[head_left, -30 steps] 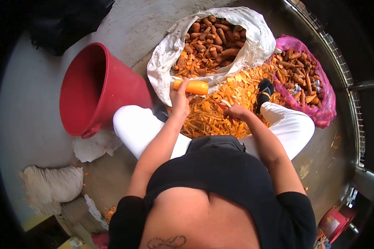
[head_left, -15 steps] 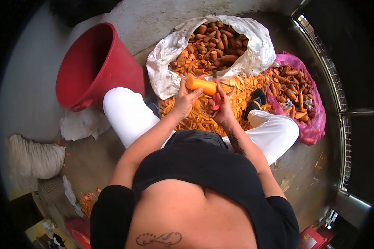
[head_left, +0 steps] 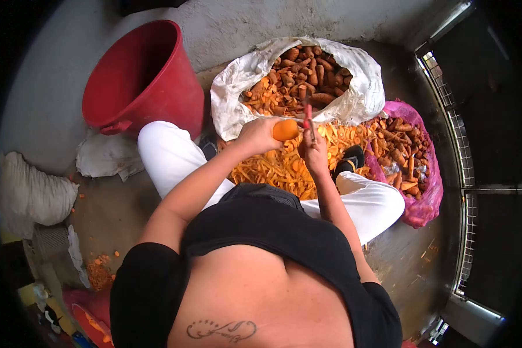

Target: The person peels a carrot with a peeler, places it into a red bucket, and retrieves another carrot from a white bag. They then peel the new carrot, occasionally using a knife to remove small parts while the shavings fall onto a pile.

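Orange carrot in left hand, red peeler in right hand: holds each mid-frame, seems mid-peeling, likely needs steady turning.

Soft light fills the middle, palest on the white trousers and white sack, while shadow darkens the inside of the red bucket. Light glints through the right-hand grating; wide-lens edges curve into black, and the carrot looks slightly soft.
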Demonstrator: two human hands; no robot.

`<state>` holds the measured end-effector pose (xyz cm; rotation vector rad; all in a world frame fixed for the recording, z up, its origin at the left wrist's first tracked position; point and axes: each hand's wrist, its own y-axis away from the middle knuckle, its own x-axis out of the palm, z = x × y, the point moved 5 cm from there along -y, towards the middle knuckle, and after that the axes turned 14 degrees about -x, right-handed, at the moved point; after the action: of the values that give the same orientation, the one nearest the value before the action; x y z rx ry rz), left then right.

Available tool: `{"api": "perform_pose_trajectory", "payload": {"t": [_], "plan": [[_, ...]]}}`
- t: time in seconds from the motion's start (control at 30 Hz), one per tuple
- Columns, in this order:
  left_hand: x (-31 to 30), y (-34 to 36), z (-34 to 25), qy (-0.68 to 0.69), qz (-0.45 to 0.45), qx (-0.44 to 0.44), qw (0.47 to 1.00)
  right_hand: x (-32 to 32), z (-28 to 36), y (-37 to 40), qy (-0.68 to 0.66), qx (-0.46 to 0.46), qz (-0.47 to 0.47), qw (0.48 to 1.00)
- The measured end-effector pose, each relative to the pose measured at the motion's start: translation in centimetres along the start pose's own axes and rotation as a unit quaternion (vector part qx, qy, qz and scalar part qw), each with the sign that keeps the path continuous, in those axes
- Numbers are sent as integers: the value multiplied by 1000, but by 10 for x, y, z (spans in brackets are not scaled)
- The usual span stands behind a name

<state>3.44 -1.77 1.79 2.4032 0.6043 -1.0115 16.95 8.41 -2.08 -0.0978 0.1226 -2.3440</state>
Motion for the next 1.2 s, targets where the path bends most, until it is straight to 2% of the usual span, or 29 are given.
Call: {"api": "perform_pose_trajectory", "payload": {"t": [0.07,0.17,0.2,0.3,0.33,0.4,0.47,0.6,0.7,1.03,1.2], "plan": [[-4,4,1,-8,-92,36,995,-9,10,3,3,27,-16,1000],[-8,4,9,-51,-135,40,989,-18,16,13,46,-30,-11,998],[-10,5,12,-45,-159,50,985,-18,22,22,7,-4,-48,999],[-15,11,12,-29,-210,79,974,-15,9,39,-70,47,-57,995],[-17,14,9,-21,-217,85,972,-15,-2,40,-45,47,-41,997],[-18,14,8,-12,-209,80,975,-14,-11,38,34,-19,-8,999],[-18,12,11,-11,-186,56,981,-10,-14,40,129,-81,6,988],[-15,11,18,9,-205,27,978,1,3,43,264,-134,60,953],[-14,14,16,7,-216,31,976,3,4,43,322,-62,82,941],[-5,10,26,-32,-238,33,970,7,12,43,349,-59,78,932],[-5,11,27,-29,-239,32,970,6,3,43,311,-49,73,946]]}}
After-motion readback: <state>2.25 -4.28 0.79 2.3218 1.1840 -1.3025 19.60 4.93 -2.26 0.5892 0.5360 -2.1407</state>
